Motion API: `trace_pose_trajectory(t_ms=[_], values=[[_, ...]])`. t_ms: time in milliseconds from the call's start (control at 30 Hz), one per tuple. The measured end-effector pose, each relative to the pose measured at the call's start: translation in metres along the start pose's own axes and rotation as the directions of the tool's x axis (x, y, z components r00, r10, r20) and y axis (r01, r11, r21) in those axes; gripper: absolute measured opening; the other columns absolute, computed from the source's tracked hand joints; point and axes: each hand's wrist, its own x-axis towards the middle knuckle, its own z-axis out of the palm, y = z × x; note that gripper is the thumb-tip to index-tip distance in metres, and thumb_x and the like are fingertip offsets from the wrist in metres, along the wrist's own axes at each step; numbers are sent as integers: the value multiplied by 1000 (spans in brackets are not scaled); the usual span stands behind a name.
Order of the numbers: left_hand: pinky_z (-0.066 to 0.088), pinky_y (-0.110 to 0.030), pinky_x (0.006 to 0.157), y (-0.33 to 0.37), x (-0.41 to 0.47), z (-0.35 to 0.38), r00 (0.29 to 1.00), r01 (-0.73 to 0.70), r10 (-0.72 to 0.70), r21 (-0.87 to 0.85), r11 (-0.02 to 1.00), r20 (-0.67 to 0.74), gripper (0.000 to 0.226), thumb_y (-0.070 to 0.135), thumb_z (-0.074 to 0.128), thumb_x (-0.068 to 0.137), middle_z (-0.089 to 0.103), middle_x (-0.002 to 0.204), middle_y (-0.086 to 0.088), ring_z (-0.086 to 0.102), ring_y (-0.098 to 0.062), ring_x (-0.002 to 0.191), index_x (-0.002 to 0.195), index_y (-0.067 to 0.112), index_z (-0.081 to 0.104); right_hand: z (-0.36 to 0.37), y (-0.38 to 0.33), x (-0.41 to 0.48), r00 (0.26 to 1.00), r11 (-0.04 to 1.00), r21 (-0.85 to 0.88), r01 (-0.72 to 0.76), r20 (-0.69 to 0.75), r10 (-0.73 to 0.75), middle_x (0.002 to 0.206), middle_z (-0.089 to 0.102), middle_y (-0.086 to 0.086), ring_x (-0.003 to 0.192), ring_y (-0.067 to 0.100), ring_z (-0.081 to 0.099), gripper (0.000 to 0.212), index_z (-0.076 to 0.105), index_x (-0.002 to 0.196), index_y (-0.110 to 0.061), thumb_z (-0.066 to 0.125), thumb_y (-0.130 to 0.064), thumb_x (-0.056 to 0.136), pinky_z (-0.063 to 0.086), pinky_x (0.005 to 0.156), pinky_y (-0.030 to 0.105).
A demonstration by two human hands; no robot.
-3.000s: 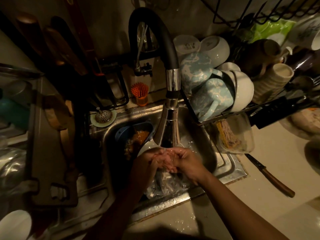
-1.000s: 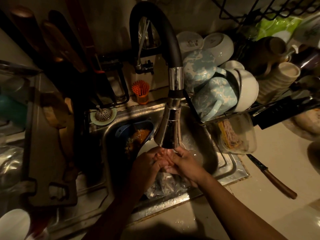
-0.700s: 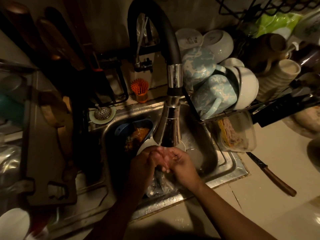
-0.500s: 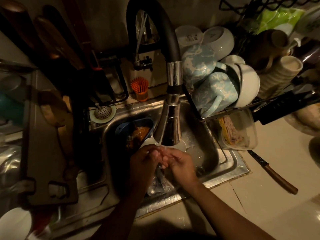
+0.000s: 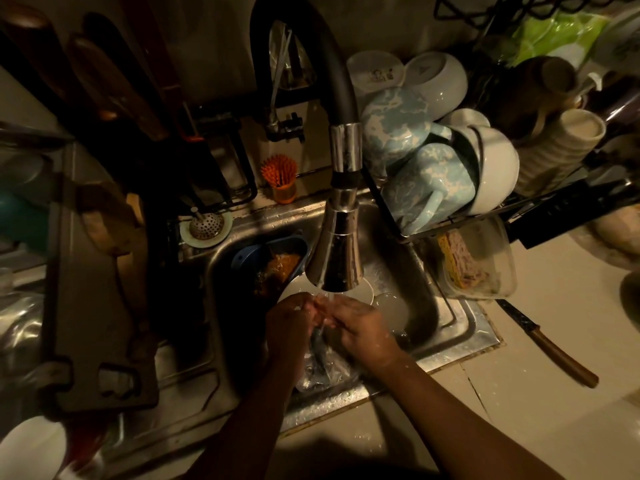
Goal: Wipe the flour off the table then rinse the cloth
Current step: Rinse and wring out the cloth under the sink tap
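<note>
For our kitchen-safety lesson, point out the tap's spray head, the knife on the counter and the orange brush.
tap's spray head (image 5: 335, 261): head view, chrome cone.
knife (image 5: 563, 358): head view, wooden handle.
orange brush (image 5: 279, 169): head view, bristles.

Sink (image 5: 460, 327) is wet, shiny steel; tap head (image 5: 337, 258) is mirror chrome on a matt black hose (image 5: 341, 81). Mugs (image 5: 426, 188) look like glossy glazed ceramic; tub (image 5: 498, 261) is clear plastic; knife handle (image 5: 561, 358) is wood; table (image 5: 554, 427) is smooth, slightly glossy.

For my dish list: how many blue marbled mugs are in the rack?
2. The upper mug lies beside the faucet; the lower mug lies just below it. Others may be hidden.
</note>
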Motion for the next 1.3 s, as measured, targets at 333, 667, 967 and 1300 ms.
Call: trace_pose_trajectory(t_ms=[333, 667, 967, 1300], values=[[47, -17, 55, 32, -9, -1, 981, -192, 187, 94, 977, 59, 40, -8, 62, 86, 66, 58, 10, 60, -1, 54, 66, 26, 70, -16, -20, 16, 901, 799, 435, -415, 76, 427, 62, 63, -27, 67, -19, 58, 20, 67, 86, -20, 64, -3, 94, 42, 66, 5], [48, -16, 82, 14, -9, -15, 854, -520, 427, 526, 673, 298, 27, 32, 46, 94, 71, 88, 19, 63, 9, 87, 87, 29, 72, -18, -17, 2, 882, 612, 655, -443, 197, 427, 88, 76, -7, 83, 5, 71, 24, 63, 114, 9, 62, 7, 90, 54, 72, 17], [47, -18, 56, 23, -21, -6, 929, -369, 331, 337, 866, 167, 26, 21, 51, 79, 66, 59, 5, 61, -4, 55, 61, 30, 68, -15, -15, 6, 952, 899, 317, -304, 57, 302, 91, 75, -18, 86, -5, 68, 18, 78, 92, -18, 65, -9, 84, 53, 81, 16], [49, -29, 60, 16, -9, -12, 980, -189, 168, 256, 948, 103, 20, 17, 61, 86, 69, 62, 3, 62, -8, 56, 69, 24, 70, -14, -15, 5, 937, 878, 328, -348, 106, 332, 90, 68, -22, 85, -19, 60, 28, 68, 117, -16, 72, -13, 89, 41, 79, 2]])
